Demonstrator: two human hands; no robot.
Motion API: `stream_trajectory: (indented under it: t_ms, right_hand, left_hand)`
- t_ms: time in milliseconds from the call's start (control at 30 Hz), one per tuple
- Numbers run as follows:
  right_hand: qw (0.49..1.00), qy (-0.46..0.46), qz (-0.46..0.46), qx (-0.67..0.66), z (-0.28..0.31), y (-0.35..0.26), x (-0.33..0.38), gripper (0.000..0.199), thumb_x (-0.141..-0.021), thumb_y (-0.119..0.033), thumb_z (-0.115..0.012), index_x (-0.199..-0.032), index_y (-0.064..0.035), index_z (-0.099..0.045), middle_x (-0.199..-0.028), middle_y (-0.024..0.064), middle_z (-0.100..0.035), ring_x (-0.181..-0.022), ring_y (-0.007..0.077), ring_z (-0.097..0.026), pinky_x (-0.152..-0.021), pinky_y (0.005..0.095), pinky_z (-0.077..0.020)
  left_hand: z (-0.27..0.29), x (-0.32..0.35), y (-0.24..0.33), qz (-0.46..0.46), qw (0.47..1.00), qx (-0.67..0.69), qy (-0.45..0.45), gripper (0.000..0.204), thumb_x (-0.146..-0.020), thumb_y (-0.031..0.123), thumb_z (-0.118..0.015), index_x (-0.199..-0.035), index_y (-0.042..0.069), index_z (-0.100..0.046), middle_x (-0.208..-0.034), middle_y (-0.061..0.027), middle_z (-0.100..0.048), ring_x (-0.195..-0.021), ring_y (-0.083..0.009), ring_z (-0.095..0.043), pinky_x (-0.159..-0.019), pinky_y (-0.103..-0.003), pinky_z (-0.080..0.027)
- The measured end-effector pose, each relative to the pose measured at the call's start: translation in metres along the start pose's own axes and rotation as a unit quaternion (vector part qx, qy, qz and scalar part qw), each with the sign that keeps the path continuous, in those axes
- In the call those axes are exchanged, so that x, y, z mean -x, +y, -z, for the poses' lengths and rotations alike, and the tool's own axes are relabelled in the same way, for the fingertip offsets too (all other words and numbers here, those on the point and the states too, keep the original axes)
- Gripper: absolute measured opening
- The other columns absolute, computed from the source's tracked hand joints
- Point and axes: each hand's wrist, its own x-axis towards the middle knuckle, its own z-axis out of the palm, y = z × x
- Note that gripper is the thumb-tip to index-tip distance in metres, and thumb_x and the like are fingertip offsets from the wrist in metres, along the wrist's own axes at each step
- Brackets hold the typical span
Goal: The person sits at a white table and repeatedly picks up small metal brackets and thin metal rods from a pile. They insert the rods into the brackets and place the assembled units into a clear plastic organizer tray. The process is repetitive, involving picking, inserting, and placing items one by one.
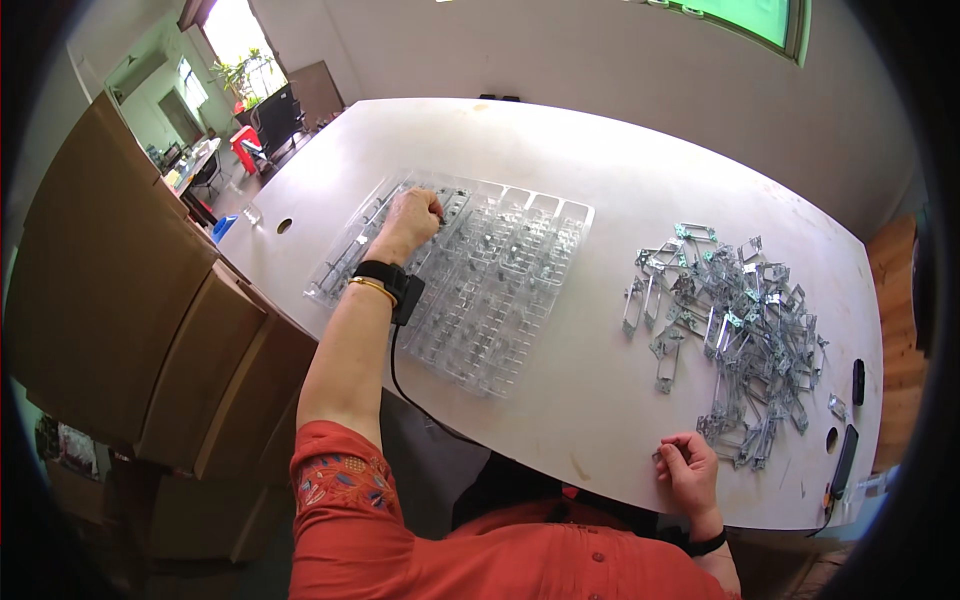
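My left hand reaches over the far left part of a clear plastic tray with moulded compartments. Its fingers are bent and closed at a far compartment; a small dark bit shows by the fingertips, but I cannot make out what they hold. Small metal parts sit in several of the compartments. At the table's near edge rests my right hand, fingers curled with thumb against them. A tiny dark piece seems to show at its fingertips, too small to name. Just beyond it lies a loose heap of thin silvery metal brackets.
The white table has a round hole at the left. A black cable runs from my left wrist over the near edge. Dark handheld items lie at the right. Stacked cardboard boxes stand close on the left.
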Motion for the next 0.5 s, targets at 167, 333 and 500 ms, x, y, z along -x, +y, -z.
stream_trajectory:
  t_ms: [167, 333, 500]
  right_hand:
    - [1.000, 0.004, 0.002, -0.001, 0.000, 0.002, -0.002, 0.008, -0.108, -0.007, -0.072, -0.113, -0.0009, -0.071, -0.089, 0.0031, -0.074, -0.074, 0.0085, -0.071, -0.060, 0.0243, -0.0582]
    - [1.000, 0.005, -0.001, -0.007, 0.000, 0.002, -0.002, 0.009, -0.108, -0.008, -0.072, -0.113, -0.0008, -0.071, -0.089, 0.0033, -0.074, -0.074, 0.0088, -0.071, -0.059, 0.0244, -0.0584]
    - [1.000, 0.007, -0.004, -0.014, -0.002, -0.002, -0.001, 0.008, -0.108, -0.007, -0.072, -0.113, -0.0011, -0.071, -0.089, 0.0031, -0.073, -0.074, 0.0087, -0.071, -0.059, 0.0238, -0.0581]
  left_hand:
    - [-0.003, -0.004, 0.004, -0.007, 0.999, -0.028, 0.014, 0.023, -0.078, 0.001, -0.068, -0.094, 0.006, -0.084, -0.098, -0.0221, -0.081, -0.099, -0.0397, -0.079, -0.091, -0.045, -0.062]
    - [-0.010, -0.009, -0.005, -0.018, 0.998, -0.053, 0.025, 0.022, -0.082, 0.002, -0.068, -0.096, 0.006, -0.084, -0.095, -0.0232, -0.080, -0.096, -0.0390, -0.079, -0.089, -0.045, -0.062]
    - [-0.015, -0.010, -0.009, -0.002, 0.996, -0.087, 0.035, 0.019, -0.082, 0.002, -0.069, -0.093, 0.008, -0.084, -0.099, -0.0225, -0.080, -0.100, -0.0398, -0.079, -0.091, -0.047, -0.061]
